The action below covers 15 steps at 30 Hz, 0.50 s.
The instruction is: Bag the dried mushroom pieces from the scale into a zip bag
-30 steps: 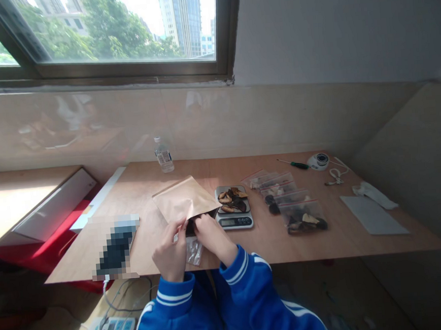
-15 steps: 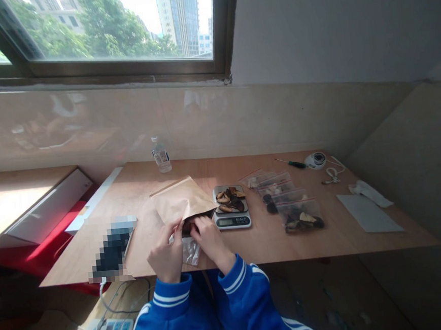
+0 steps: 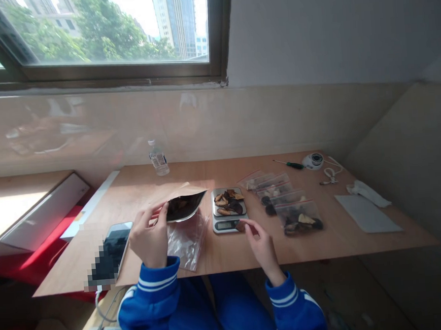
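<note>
Looks partway. Done: dried slices [image 3: 229, 201] loaded on pan of digital scale [image 3: 218, 231], mid-table; several filled zip bags [image 3: 300, 213] laid overlapping to the right. Left to do: brown piece [image 3: 241, 226] off the pan, more contents in paper pouch [image 3: 182, 190], clear bag [image 3: 184, 241] flat below it, apparently empty. Can't read display or judge amount in pouch.

Pinching pouch rim with left hand [image 3: 149, 242], mouth gaping toward near side, left of scale. Gripping brown piece narrowly between thumb and fingers of right hand [image 3: 261, 244], at near right corner of scale.

Materials: matte brown kraft outside, shiny silvery edge, dark interior. Thin, crinkled, glossy clear plastic. Curled irregular slices, dark brown to tan, dry-looking. Smooth metal-look pan, roughly square. Flat wood-grain table [image 3: 227, 253].
</note>
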### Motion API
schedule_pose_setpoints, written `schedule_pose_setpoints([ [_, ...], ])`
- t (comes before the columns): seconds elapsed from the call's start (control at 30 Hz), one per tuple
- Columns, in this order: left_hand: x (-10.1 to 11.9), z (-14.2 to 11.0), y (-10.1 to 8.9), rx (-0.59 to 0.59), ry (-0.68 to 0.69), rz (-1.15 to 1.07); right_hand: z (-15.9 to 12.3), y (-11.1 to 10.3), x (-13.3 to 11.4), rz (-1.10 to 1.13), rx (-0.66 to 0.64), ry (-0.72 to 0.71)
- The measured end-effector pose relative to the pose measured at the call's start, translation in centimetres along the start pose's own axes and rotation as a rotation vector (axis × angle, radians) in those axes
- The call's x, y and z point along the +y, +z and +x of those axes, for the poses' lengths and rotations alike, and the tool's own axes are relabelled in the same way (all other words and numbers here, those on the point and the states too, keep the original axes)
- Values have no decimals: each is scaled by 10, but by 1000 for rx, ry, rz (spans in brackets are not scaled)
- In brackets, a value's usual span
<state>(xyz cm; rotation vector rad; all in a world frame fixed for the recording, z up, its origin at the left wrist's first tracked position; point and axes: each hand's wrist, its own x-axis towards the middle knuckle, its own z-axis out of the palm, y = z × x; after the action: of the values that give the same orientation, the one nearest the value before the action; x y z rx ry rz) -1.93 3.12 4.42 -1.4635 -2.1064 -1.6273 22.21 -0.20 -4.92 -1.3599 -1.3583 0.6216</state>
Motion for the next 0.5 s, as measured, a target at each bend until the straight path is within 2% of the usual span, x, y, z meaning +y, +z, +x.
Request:
schedule_pose_setpoints([
  [0.07, 1, 2, 2, -24, 3, -22, 2, -4, -5, 53, 14, 28],
  [0.17, 0, -2, 3, -56, 4, -95, 2, 5, -30, 123, -4, -26],
  [0.3, 1, -8, 2, -90, 2, -149, 13, 36, -69, 100, -133, -326],
  [0.4, 0, -9, -1, -98, 1, -157, 31, 60, -89, -100, -309, -567],
  [0.5, -4, -12, -3, -93, -22, -157, 52, 77, -103, -475, -540, -618],
])
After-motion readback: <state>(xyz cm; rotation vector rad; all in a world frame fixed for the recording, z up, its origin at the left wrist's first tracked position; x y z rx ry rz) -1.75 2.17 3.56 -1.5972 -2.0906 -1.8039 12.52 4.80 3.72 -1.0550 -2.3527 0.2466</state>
